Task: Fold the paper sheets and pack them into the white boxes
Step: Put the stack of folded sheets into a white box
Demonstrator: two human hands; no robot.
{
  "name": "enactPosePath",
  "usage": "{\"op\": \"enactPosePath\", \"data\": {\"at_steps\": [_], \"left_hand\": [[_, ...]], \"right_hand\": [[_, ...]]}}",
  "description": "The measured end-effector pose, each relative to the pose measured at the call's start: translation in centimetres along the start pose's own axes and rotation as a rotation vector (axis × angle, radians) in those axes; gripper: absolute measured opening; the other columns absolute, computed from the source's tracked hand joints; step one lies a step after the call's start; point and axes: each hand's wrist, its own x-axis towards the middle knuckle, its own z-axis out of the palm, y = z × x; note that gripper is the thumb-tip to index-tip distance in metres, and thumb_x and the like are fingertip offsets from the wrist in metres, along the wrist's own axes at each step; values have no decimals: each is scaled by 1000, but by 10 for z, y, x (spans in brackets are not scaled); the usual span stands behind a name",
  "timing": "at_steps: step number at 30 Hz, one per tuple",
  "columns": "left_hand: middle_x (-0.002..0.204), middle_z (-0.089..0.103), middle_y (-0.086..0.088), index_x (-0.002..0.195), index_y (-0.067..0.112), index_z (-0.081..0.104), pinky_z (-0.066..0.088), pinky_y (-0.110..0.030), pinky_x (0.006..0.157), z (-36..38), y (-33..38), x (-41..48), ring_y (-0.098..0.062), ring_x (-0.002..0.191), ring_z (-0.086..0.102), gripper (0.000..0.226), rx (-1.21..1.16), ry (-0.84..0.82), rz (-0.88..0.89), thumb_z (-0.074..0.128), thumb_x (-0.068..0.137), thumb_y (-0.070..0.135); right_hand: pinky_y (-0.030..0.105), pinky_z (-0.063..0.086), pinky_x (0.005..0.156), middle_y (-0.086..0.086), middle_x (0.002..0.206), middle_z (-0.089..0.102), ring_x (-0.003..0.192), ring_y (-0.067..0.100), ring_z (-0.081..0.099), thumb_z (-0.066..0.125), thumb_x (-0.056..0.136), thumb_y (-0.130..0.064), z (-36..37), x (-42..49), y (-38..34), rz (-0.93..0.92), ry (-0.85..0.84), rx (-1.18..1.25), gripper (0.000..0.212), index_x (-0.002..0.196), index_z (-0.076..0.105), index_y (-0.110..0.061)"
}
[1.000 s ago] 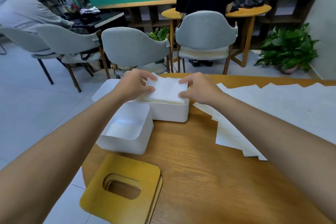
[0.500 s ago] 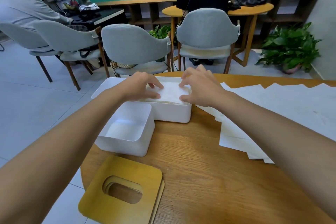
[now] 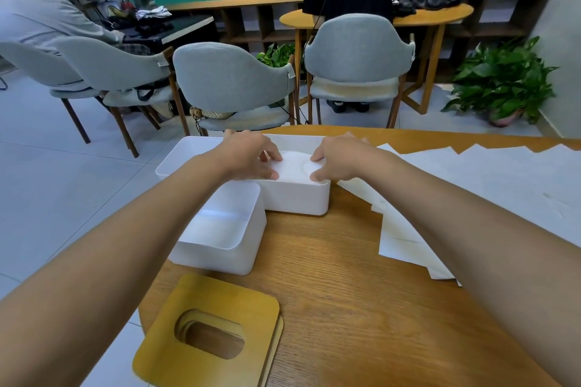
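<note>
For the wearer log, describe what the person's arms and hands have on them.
Nothing worn shows. The left forearm and right forearm are bare to the picture's edge, with no sleeves. The left hand and right hand have no gloves, and no watch, ring or band is visible. No cables or markings show on them.

left hand (image 3: 248,155) and right hand (image 3: 341,160) both grip the folded paper (image 3: 292,166) inside the far white box (image 3: 295,201) on the desk (image 3: 345,292), near white box (image 3: 220,256) just beside it
</note>
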Motion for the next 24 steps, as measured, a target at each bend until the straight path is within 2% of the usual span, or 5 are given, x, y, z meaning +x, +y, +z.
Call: {"op": "enactPosePath", "data": {"at_steps": [7, 12, 15, 18, 24], "left_hand": [[124, 69, 10, 132, 35, 68, 27, -48, 110, -9, 15, -2, -13, 120, 59, 40, 122, -38, -13, 74, 94, 48], [129, 68, 6, 134, 33, 67, 34, -48, 110, -33, 28, -16, -16, 124, 58, 38, 120, -10, -6, 72, 97, 43], [128, 70, 3, 127, 26, 72, 52, -39, 97, -44, 57, -23, -16, 114, 63, 27, 53, 155, 108, 70, 100, 29], [111, 73, 4, 116, 21, 77, 58, -32, 80, -42, 98, -24, -12, 96, 67, 20, -83, 295, 274, 68, 99, 18], [109, 74, 6, 114, 21, 77, 60, -35, 81, -1, 176, -18, -9, 88, 65, 18, -278, 195, 364, 69, 98, 18]], "right_hand": [[52, 37, 113, 4, 150, 53, 141, 32, 39, 65, 99, -46, 3, -8, 2, -9, 72, 120, 51, 145, 60, -25], [47, 38, 118, 0, 154, 53, 145, 26, 42, 67, 100, -38, 6, -38, 10, -93, 347, 389, 44, 141, 62, -25], [40, 42, 111, 2, 145, 61, 139, 23, 50, 64, 103, -25, 1, -60, 21, -96, 445, 478, 33, 135, 68, -20], [34, 48, 101, -1, 131, 69, 124, 17, 60, 61, 103, -19, 5, -83, 45, -97, 489, 527, 26, 125, 74, -21], [24, 49, 91, 1, 117, 76, 104, 13, 65, 61, 102, -10, 43, -131, 112, -10, 514, 559, 23, 114, 79, -16]]}}
